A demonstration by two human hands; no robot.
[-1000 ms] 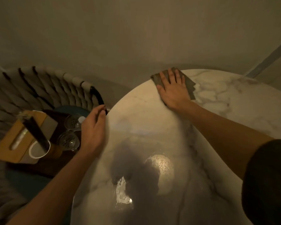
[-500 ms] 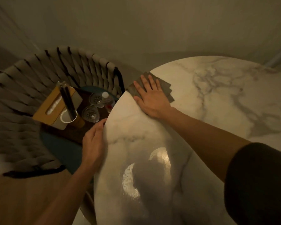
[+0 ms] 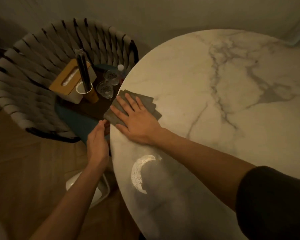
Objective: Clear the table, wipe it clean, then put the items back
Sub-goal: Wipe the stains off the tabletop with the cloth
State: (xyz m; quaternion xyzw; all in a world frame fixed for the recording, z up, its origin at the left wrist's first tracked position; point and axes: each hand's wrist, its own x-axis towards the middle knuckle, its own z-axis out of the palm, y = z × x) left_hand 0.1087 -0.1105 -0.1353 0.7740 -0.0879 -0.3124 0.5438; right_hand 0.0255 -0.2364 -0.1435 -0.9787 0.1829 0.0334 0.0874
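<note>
The flat, spread right hand (image 3: 139,123) covers most of the grey cloth (image 3: 145,103) at the left rim of the table (image 3: 215,118), so its long axis is unclear. The left hand (image 3: 98,146) is relaxed beside the rim, holding nothing.

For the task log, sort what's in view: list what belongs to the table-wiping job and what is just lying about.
Job: marble table; grey cloth under the right hand; left hand at the table's edge; cleared items: tissue box, paper cup with dark sticks, glasses, small bottle.

Lying about: woven chair holding them; white object on the floor.
</note>
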